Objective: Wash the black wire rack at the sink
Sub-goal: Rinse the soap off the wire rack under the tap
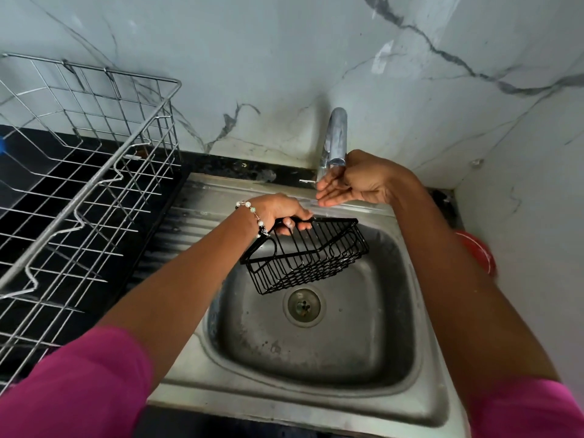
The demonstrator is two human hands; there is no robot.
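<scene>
Left hand (279,213) fingers curled round black wire rack (305,257) rim, long axis left-right, right hand (354,181) fingers straight

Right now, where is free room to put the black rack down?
The sink floor around the drain is bare. The ribbed drainboard beside the dish rack is also free. Near the tap both hands crowd.

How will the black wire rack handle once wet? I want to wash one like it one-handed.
Probably light: the left hand holds the black wire rack up over the sink by one edge alone. Likely stiff, since its wires keep their shape while tilted. Thin coated wire may get slippery when wet.
</scene>
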